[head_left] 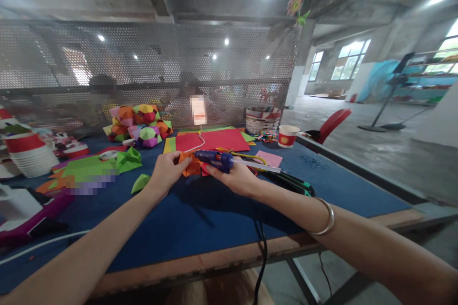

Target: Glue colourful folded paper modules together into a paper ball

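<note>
My left hand (167, 170) is closed on a folded orange paper piece (190, 165), pinching it at its left side. In my right hand (238, 177) is a blue glue gun (216, 159), with a clear glue stick (260, 165) poking out of its back end. The gun's nozzle points left and meets the top of the orange paper, though I cannot tell whether it touches. Some red and orange paper lies partly hidden behind the gun. A green folded paper piece (140, 183) rests on the table left of my left hand.
Red paper sheets (213, 140) lie behind my hands. Folded-paper balls (143, 124) stand back left, near stacked paper cups (30, 155). A green-and-black cutter (293, 183), a pink square (269, 157) and a paper cup (287, 137) are at right. A black cord (264, 248) hangs over the table edge.
</note>
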The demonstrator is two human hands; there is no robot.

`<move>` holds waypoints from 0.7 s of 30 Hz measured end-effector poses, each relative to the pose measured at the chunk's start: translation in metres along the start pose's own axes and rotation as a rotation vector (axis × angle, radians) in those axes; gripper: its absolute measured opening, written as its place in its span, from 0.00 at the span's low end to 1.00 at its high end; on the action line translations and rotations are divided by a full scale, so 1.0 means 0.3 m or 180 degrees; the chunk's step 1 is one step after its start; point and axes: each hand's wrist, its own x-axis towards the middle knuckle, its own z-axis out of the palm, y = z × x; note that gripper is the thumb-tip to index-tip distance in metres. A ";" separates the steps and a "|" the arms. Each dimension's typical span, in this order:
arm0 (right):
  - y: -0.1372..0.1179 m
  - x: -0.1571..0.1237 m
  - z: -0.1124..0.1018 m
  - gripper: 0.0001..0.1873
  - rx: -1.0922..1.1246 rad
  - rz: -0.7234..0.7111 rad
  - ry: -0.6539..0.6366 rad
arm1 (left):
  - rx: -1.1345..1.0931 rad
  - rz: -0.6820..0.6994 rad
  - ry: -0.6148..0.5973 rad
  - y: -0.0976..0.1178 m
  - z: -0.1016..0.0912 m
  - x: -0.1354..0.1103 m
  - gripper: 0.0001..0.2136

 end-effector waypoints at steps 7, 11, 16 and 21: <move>-0.005 0.000 -0.001 0.13 -0.0090 0.0000 -0.0028 | 0.0019 0.0009 -0.0014 -0.003 -0.001 -0.001 0.17; -0.007 -0.002 0.000 0.13 -0.0139 -0.0007 -0.0009 | -0.0034 0.0021 -0.0010 -0.006 0.000 -0.001 0.16; -0.010 -0.003 0.001 0.13 -0.0204 0.0010 -0.0023 | -0.0083 -0.0041 -0.0013 -0.006 0.001 0.001 0.18; -0.002 0.000 0.002 0.14 -0.0292 0.0005 -0.0052 | -0.0128 -0.0116 0.0053 0.009 -0.001 -0.002 0.19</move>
